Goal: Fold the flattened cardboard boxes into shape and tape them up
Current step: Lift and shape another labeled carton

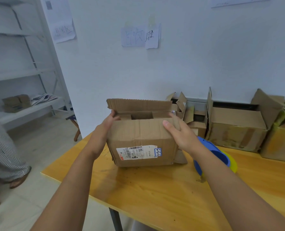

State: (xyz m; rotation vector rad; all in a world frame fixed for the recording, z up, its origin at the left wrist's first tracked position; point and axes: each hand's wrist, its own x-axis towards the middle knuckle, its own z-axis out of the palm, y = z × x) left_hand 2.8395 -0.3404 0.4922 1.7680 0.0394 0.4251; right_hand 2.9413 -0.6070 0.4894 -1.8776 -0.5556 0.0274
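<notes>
Flaps being closed on an erected box

Box [142,140] was found standing upright near the far left corner of the desk [155,194], its labelled side turned toward the wearer. Its rear flap [138,104] was still raised; the near flap [138,121] was seen partly lowered over the opening, and the inner flaps appeared already turned in. The left hand [105,129] was pressed against the box's left side, fingers hooked over the top edge. The right hand [178,130] was laid on the top right corner, thumb on the near flap; a firm grasp could not be confirmed, the fingers being largely straight.

The step was judged to be the folding-down of the top flaps, taping not yet begun. For the next move, the rear flap would need lowering to meet the near one, then holding flat. A blue and yellow tape dispenser [211,152] lay just right of the box. Other worn boxes [235,129] were noted along the far edge.
</notes>
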